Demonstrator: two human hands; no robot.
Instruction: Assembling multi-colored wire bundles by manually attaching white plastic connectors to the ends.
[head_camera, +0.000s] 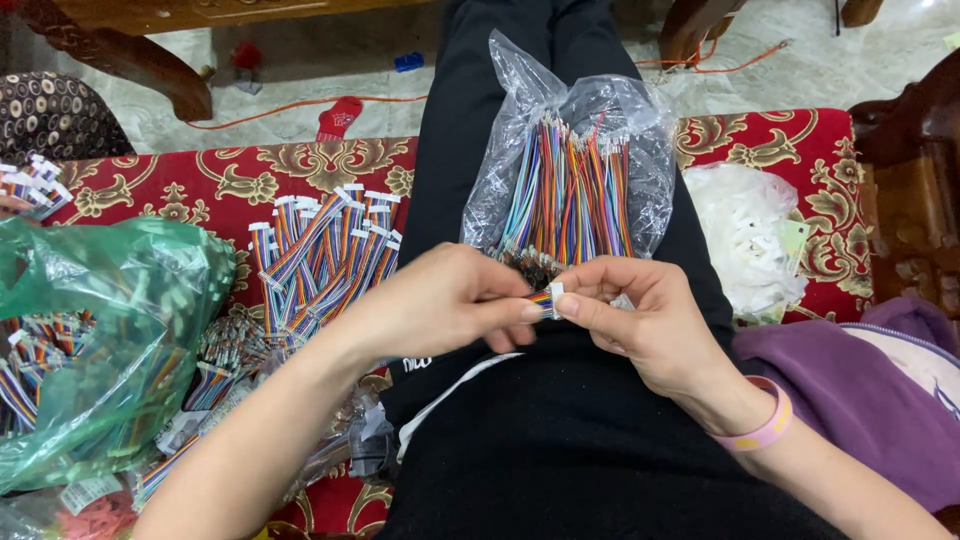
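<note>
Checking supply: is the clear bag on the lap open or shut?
Open. The clear plastic bag lies slack on the lap, its near mouth gaping, with multicoloured wire bundles spilling out.

Both forearms bare, reaching in from lower frame and meeting over lap. Left hand (440, 300) palm down, fingers curled, thumb and forefinger pinched together at tip. Right hand (640, 310) faces it, thumb on top, forefinger pressed beneath, remaining fingers folded under palm. Fingertips of both hands meet in shared pinch at centre. Left wrist straight; right wrist bent slightly inward, ringed by pink wristband (765, 425). Legs in black stretch ahead.
</note>
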